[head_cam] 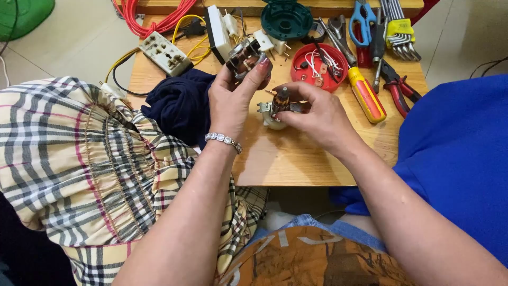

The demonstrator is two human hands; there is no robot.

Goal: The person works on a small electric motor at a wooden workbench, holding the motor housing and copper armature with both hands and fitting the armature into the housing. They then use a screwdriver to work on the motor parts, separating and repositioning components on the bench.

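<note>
Small wooden table [317, 159] below me carries tools. My left hand [230, 100] is closed around a dark metal motor stator [244, 57], raised above a navy cloth [180, 103]. My right hand [317, 114] pinches a copper-wound rotor [279, 103], just beside a red round lid [317, 66] and yellow-handled screwdriver [366, 94].

I see bare wood on the table [296, 164] in front of my hands for passing, while the dark cloth [180, 103] blocks the left, the red lid [317, 66] and yellow screwdriver [365, 92] crowd the right, and the power strip [165, 53] sits behind.
</note>
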